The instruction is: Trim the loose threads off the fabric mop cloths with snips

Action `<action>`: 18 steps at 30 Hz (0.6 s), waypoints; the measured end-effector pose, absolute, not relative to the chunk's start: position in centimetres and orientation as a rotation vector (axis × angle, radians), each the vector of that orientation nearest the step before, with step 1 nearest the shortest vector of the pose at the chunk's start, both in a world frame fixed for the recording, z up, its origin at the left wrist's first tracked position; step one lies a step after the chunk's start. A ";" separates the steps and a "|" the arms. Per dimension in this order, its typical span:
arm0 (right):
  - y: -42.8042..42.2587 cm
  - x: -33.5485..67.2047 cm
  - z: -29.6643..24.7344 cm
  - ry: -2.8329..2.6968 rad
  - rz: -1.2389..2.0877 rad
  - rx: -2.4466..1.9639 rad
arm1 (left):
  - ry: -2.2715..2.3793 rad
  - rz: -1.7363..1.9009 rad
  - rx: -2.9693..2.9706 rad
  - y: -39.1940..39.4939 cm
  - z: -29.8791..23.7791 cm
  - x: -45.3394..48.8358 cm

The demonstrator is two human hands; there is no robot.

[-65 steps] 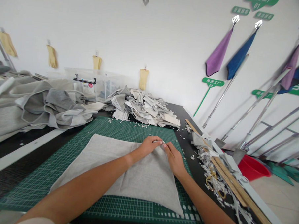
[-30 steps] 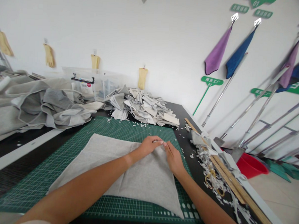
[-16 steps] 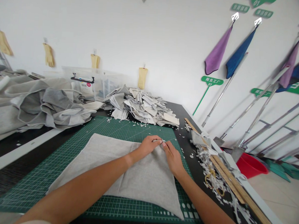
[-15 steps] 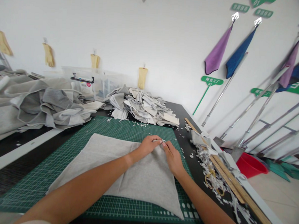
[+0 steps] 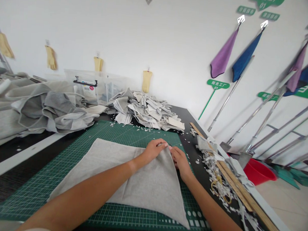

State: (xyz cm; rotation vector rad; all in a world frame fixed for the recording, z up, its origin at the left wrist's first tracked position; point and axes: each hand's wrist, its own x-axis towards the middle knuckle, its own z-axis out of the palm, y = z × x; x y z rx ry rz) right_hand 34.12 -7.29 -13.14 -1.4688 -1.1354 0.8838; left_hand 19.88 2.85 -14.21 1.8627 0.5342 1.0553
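Observation:
A light grey cloth (image 5: 151,183) lies spread on the green cutting mat (image 5: 72,159), its upper right corner raised. My left hand (image 5: 155,148) is closed, pinching the cloth near that corner. Just to its right, my right hand (image 5: 180,159) is closed too, its fingers curled. A small, thin dark tip (image 5: 170,144) shows between the two hands, by my right fingertips. Most of whatever my right hand holds is hidden behind its fingers.
Grey cloths (image 5: 49,107) are heaped at the left, beside a clear plastic box (image 5: 86,88). A pile of cloth pieces (image 5: 149,110) stands behind the mat. Along the right lie wooden strips (image 5: 242,191), scissors (image 5: 220,191) and scraps (image 5: 209,162). A red basin (image 5: 258,171) is on the floor.
My right hand has shifted slightly right, away from my left fingertips, and its fingers have curled more. A dark tip now shows between the hands. My left hand keeps its pinch.

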 end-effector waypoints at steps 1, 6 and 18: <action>-7.3 34.1 -12.9 -1.124 0.959 -1.457 | 0.551 1.072 1.861 2.9 -14.0 19.9; -8.3 33.5 -11.8 -1.087 1.197 -1.405 | 0.690 1.249 1.864 3.9 -11.7 19.1; -9.0 33.8 -8.5 -1.384 1.167 -1.521 | 0.689 1.819 1.870 5.0 2.9 12.4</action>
